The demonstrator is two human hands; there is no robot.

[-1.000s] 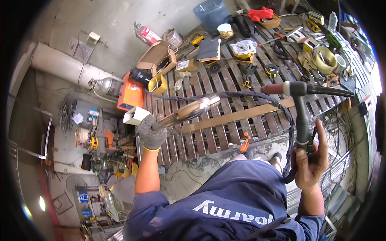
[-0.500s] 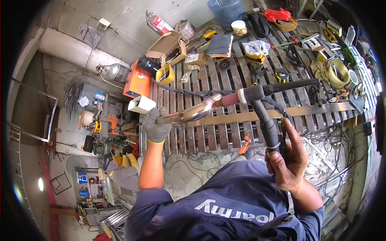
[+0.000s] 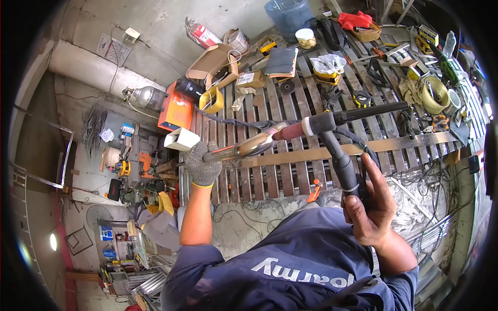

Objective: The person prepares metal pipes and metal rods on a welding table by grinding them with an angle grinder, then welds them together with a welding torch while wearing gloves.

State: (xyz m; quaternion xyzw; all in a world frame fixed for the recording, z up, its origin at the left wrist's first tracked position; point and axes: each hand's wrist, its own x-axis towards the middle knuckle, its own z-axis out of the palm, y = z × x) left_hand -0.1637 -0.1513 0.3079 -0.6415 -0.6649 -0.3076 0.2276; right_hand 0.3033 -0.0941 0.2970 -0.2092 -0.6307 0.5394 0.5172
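Observation:
My left hand [image 3: 202,165], in a grey knitted glove, is closed around one end of a shiny curved metal tube [image 3: 254,147] above the slatted metal table. My right hand [image 3: 371,210] is bare and grips the black handle of a TIG welding torch [image 3: 340,160], its index finger stretched along the handle. The torch's pinkish nozzle points left at the tube's right end; whether the tip touches the metal cannot be made out. A long flat metal strip [image 3: 404,142] lies across the slats beneath.
On the slatted table [image 3: 259,181] stand an orange welding machine [image 3: 176,108], an open cardboard box [image 3: 210,67], a yellow container [image 3: 211,100] and a tape measure [image 3: 362,98]. An orange clamp [image 3: 314,191] sits at the near edge. Cables [image 3: 244,217] run over the floor.
The view has shifted slightly. The torch head and the tube's right end sit a little lower and further left in the picture. Both hands keep their grips.

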